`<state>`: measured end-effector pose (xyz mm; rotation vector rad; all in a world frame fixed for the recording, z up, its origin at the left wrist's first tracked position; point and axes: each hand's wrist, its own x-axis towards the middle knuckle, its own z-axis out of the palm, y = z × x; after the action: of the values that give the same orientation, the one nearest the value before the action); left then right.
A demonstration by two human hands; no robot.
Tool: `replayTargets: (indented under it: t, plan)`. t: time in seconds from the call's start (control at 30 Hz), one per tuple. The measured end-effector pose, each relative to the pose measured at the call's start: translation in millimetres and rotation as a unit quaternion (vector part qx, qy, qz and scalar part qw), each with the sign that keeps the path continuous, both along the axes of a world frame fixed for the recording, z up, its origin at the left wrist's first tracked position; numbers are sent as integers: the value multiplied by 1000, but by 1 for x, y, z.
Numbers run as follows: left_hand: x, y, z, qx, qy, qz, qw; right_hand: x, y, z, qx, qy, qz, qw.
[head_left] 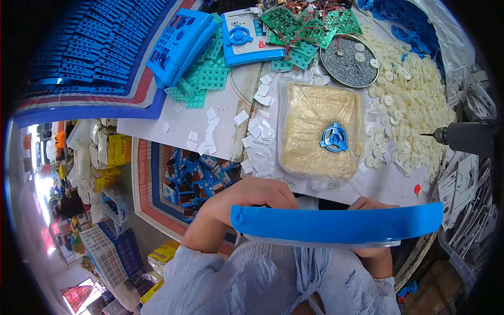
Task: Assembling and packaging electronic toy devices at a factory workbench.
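Observation:
Close in front of me, a long blue plastic housing (336, 224) with a pale lower edge is held edge-on between my two hands. My left hand (254, 193) is closed at its left end, the fingers curled over behind it. Behind the right half grips my right hand (367, 202); only its knuckles show above the housing, and the wrist below. What the fingertips touch on the far face is hidden. Beyond the hands lies a plastic-wrapped tan pad (307, 131), with a small blue toy steering wheel (334, 137) on it.
White round discs (409, 100) heap at the right, beside a bowl of grey screws (346, 63). A power screwdriver (462, 137) juts in from the right. Green circuit boards (294, 26), blue toy housings (178, 47), and teal keypads (210, 73) lie at the back. A lined bin (142, 168) stands left.

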<state>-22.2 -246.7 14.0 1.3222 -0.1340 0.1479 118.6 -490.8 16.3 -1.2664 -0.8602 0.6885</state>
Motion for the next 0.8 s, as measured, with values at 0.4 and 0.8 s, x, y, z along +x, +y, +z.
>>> replayTargets:
  t: [0.4,0.8]
  plan:
    - [-11,12,-19,67,-46,-37,996,-6,-5,-10,5,-12,-26,1000]
    - [-17,8,-24,103,21,-13,994,-3,-8,-1,-6,46,-37,998]
